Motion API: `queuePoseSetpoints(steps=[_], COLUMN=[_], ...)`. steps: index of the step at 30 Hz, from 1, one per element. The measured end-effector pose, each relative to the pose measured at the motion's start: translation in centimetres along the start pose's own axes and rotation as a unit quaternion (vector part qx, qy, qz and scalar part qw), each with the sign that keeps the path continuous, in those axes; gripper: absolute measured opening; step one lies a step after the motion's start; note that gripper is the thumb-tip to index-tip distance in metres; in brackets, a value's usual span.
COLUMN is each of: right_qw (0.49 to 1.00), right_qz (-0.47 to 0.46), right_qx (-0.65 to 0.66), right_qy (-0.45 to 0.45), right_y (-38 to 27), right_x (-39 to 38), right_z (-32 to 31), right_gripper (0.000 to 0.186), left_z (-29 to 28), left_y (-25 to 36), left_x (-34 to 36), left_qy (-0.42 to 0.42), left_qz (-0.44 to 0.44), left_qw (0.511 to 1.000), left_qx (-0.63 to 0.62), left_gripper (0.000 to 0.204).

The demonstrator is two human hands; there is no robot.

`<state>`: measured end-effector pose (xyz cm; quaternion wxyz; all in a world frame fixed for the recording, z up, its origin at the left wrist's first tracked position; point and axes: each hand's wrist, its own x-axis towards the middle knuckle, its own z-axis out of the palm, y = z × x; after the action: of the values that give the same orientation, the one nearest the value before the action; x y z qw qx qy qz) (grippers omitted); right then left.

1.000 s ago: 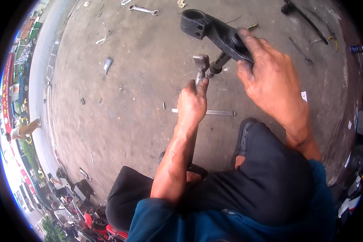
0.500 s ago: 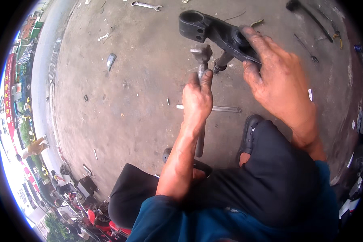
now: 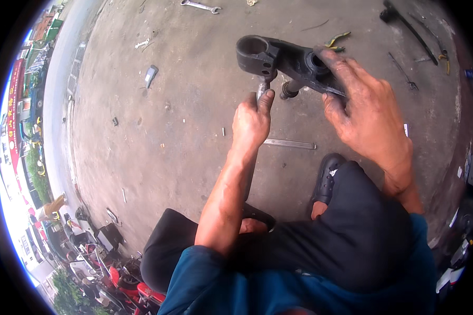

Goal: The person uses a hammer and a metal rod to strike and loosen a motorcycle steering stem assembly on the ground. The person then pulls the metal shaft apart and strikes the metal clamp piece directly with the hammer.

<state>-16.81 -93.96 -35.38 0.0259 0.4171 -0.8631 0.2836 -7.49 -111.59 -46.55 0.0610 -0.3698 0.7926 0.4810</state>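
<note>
A black motorcycle fork yoke (image 3: 286, 58) is held up off the ground in front of me, its round clamp ring at the left end. My right hand (image 3: 370, 107) grips its right end, fingers over the top and thumb along the near edge. The steering stem (image 3: 290, 89) points down from its underside. My left hand (image 3: 251, 123) is wrapped round a hammer (image 3: 264, 86), thumb up along the handle. The hammer's head is mostly hidden below the clamp ring, touching or very close to it. The handle's lower end passes behind my left forearm.
On the concrete lie a combination wrench (image 3: 201, 7), yellow-green pliers (image 3: 335, 41), a flat metal bar (image 3: 291, 143), a grey handheld object (image 3: 151, 76) and a long black bar (image 3: 412, 31). My shoe (image 3: 327, 181) is below the bar. Motorcycles (image 3: 123, 278) stand at lower left.
The hammer head has gone from open view beside the yoke to beneath its clamp ring. The yoke sits slightly lower in view and more level, still in my right hand.
</note>
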Motion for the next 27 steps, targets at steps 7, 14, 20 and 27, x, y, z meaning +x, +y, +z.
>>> queuePoseSetpoints(steps=[7,14,20,27], right_qw=[0.988,0.977,0.963,0.966], right_qz=[-0.129,-0.091,-0.179,-0.172], right_qx=[-0.003,-0.178,-0.19,-0.185], right_qy=[-0.087,-0.076,-0.059,-0.064], right_y=[3.2,2.0,2.6,2.1], right_x=[0.9,-0.8,-1.4,0.1], right_z=[-1.5,-1.6,-0.7,-0.7], right_gripper=[0.063,0.049,0.017,0.015], left_z=[-1.6,-3.8,-2.9,-4.8], left_y=[-1.3,2.3,-1.8,-0.5], left_x=[-0.2,-2.1,-1.0,-1.5], left_qy=[0.031,-0.038,-0.056,-0.077], left_qz=[0.153,0.029,0.033,0.1], left_qw=[0.98,0.994,0.989,0.975], left_qx=[-0.125,-0.096,0.134,0.184], left_gripper=[0.02,0.024,0.026,0.022])
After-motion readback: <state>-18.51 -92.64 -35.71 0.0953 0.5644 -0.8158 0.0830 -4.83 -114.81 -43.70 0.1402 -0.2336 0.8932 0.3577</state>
